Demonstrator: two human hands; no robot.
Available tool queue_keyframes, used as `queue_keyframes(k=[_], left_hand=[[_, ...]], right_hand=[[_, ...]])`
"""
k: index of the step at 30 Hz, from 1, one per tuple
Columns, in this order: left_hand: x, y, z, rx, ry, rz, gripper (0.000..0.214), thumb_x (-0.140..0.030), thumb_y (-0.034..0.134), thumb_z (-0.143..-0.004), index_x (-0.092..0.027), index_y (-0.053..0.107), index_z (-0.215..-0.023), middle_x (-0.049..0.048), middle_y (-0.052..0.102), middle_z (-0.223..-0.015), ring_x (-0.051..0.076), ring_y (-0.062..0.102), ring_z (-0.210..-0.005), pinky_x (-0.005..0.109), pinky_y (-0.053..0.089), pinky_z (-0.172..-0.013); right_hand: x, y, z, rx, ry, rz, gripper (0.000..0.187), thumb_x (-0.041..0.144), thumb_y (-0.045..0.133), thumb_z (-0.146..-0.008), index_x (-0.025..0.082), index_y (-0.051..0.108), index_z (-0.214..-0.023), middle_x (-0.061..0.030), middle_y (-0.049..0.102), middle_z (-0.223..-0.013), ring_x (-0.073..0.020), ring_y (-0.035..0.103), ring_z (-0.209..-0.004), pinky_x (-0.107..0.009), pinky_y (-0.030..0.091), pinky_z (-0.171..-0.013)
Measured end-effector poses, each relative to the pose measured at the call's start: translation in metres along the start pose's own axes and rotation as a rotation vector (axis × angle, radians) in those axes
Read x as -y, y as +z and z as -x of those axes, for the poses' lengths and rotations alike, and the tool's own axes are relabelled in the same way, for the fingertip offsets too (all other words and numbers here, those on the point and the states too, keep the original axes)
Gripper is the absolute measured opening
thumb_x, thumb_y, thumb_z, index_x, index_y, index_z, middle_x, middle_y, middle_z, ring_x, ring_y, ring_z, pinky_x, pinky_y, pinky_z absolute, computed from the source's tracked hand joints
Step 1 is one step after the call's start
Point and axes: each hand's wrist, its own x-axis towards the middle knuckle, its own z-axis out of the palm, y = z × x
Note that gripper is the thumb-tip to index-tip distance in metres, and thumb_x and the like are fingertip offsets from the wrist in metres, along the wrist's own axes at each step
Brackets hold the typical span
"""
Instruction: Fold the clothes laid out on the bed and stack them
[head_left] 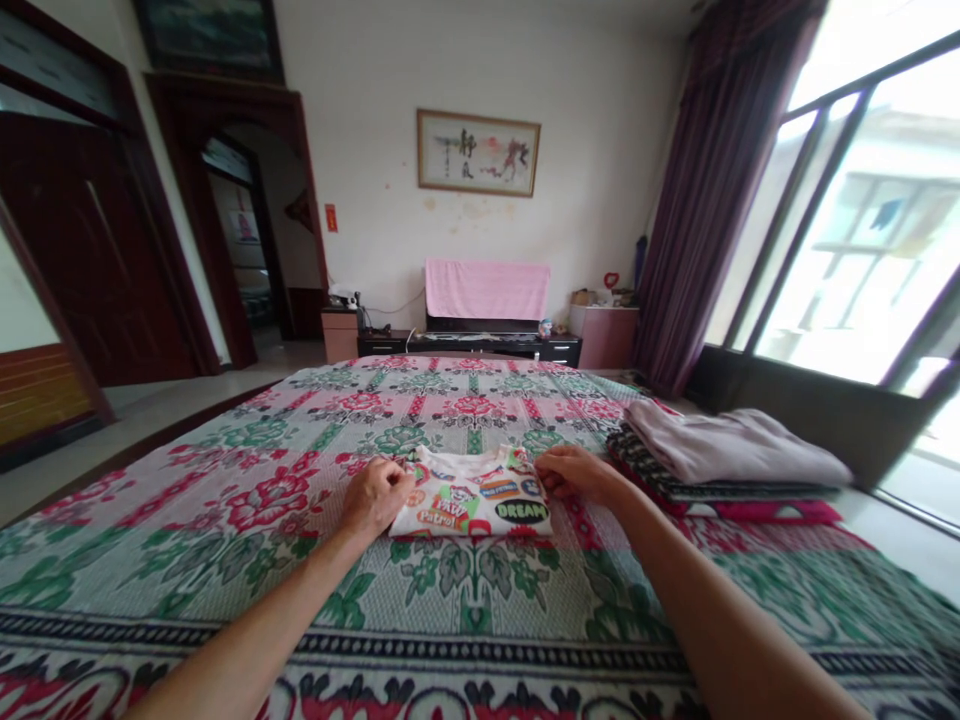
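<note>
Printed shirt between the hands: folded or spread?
Folded: the printed shirt is a compact rectangle on the patterned cover, neckline at the far edge, no sleeves spread; left hand and right hand at its sides.

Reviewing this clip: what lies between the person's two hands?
In the head view, a folded white printed shirt lies between the left hand and the right hand, on the floral cover.

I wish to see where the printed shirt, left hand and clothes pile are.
Printed shirt (472, 502), head view: its folded front.
Left hand (377, 496), head view: its back.
Clothes pile (731, 452), head view: its top garment.
</note>
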Motion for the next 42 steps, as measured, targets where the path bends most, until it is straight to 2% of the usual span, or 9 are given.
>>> queue_keyframes(k=[7, 13, 18, 23, 26, 29, 33, 37, 42], left_hand=[[0.002, 0.003, -0.002, 0.014, -0.019, 0.076, 0.013, -0.03, 0.057, -0.072, -0.022, 0.066, -0.078, 0.0013, 0.069, -0.086, 0.016, 0.061, -0.083, 0.022, 0.043, -0.07], [0.004, 0.003, -0.001, 0.009, 0.053, 0.058, 0.017, -0.03, 0.053, -0.075, -0.021, 0.067, -0.076, 0.0021, 0.067, -0.087, 0.016, 0.061, -0.083, 0.023, 0.043, -0.073], [0.003, 0.002, 0.001, 0.01, 0.053, 0.043, 0.017, -0.031, 0.053, -0.075, -0.02, 0.066, -0.071, 0.0027, 0.066, -0.084, 0.016, 0.061, -0.081, 0.024, 0.044, -0.071], [0.003, 0.004, 0.0, -0.005, 0.059, 0.081, 0.015, -0.028, 0.054, -0.074, -0.02, 0.066, -0.079, 0.0026, 0.067, -0.087, 0.016, 0.062, -0.083, 0.023, 0.045, -0.072], [0.005, 0.006, -0.001, -0.021, 0.073, 0.074, 0.013, -0.027, 0.054, -0.074, -0.021, 0.066, -0.077, 0.0017, 0.067, -0.085, 0.016, 0.062, -0.082, 0.023, 0.046, -0.072], [0.008, 0.009, -0.001, -0.043, 0.101, 0.069, 0.013, -0.026, 0.054, -0.073, -0.02, 0.065, -0.077, 0.0021, 0.066, -0.085, 0.016, 0.062, -0.082, 0.024, 0.047, -0.074], [0.008, 0.01, 0.0, -0.076, 0.173, 0.048, 0.014, -0.025, 0.053, -0.074, -0.019, 0.065, -0.081, 0.0035, 0.065, -0.086, 0.017, 0.062, -0.084, 0.027, 0.048, -0.076], [0.006, 0.011, 0.001, -0.104, 0.249, 0.017, 0.018, -0.022, 0.052, -0.076, -0.019, 0.066, -0.086, 0.005, 0.065, -0.089, 0.018, 0.062, -0.085, 0.03, 0.05, -0.079], [0.007, 0.014, 0.001, -0.219, 0.456, 0.003, 0.035, -0.02, 0.047, -0.08, -0.018, 0.06, -0.113, 0.0095, 0.062, -0.118, 0.022, 0.056, -0.111, 0.037, 0.045, -0.097]], right_hand=[[0.016, -0.003, 0.017, 0.203, 0.059, 0.212, 0.031, 0.046, 0.069, -0.068, 0.017, 0.062, -0.058, -0.0009, 0.061, -0.053, -0.0069, 0.048, -0.043, -0.017, 0.038, -0.038], [0.02, -0.007, 0.021, 0.268, 0.071, 0.281, 0.037, 0.053, 0.069, -0.066, 0.017, 0.065, -0.064, -0.0019, 0.063, -0.057, -0.0071, 0.051, -0.045, -0.018, 0.041, -0.041], [0.022, -0.004, 0.019, 0.238, 0.027, 0.284, 0.031, 0.049, 0.07, -0.067, 0.018, 0.066, -0.066, 0.0006, 0.061, -0.053, -0.0069, 0.049, -0.044, -0.018, 0.039, -0.042], [0.026, -0.001, 0.02, 0.208, 0.004, 0.323, 0.04, 0.052, 0.065, -0.071, 0.017, 0.06, -0.052, -0.0007, 0.058, -0.047, -0.0067, 0.043, -0.04, -0.019, 0.031, -0.037], [0.019, 0.006, 0.013, 0.082, -0.011, 0.323, 0.044, 0.054, 0.062, -0.073, 0.017, 0.057, -0.049, 0.0018, 0.051, -0.04, -0.0057, 0.037, -0.036, -0.019, 0.026, -0.035], [0.011, 0.015, 0.002, -0.076, -0.04, 0.357, 0.037, 0.05, 0.062, -0.073, 0.017, 0.063, -0.058, 0.005, 0.046, -0.038, -0.0055, 0.034, -0.035, -0.019, 0.024, -0.036], [0.009, 0.022, -0.009, -0.217, -0.175, 0.371, 0.021, 0.035, 0.064, -0.07, 0.016, 0.071, -0.07, 0.0031, 0.058, -0.051, -0.0081, 0.049, -0.048, -0.018, 0.033, -0.045], [0.022, 0.031, -0.008, -0.162, -0.31, 0.329, 0.018, 0.029, 0.058, -0.071, 0.015, 0.07, -0.071, 0.0009, 0.063, -0.061, -0.0087, 0.051, -0.053, -0.018, 0.036, -0.049], [0.039, 0.056, 0.01, -0.013, -0.447, 0.386, 0.017, 0.025, 0.06, -0.07, 0.014, 0.071, -0.074, 0.0005, 0.063, -0.063, -0.0078, 0.049, -0.056, -0.018, 0.035, -0.049]])
